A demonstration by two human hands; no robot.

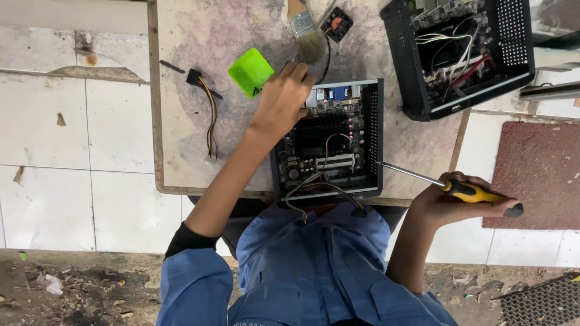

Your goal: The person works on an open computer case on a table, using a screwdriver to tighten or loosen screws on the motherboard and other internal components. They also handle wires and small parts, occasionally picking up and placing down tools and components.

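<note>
A small black computer case (374, 139) lies uncovered on a worn wooden board (193, 36), its circuit board (323, 145) and loose wires showing. My left hand (283, 99) rests over the case's far left corner with fingers curled, seemingly gripping the edge. Off the board's right side, my right hand (450, 202) grips a yellow-and-black screwdriver (477, 193). Its metal shaft points left, the tip touching the case's right wall.
A bright green plastic piece (251, 72) lies just left of my left hand. A paintbrush (305, 30) and small fan (336, 24) lie beyond the case, a wired connector (208, 115) to the left. A second open black case (459, 54) sits far right, a red mat (534, 175) below it.
</note>
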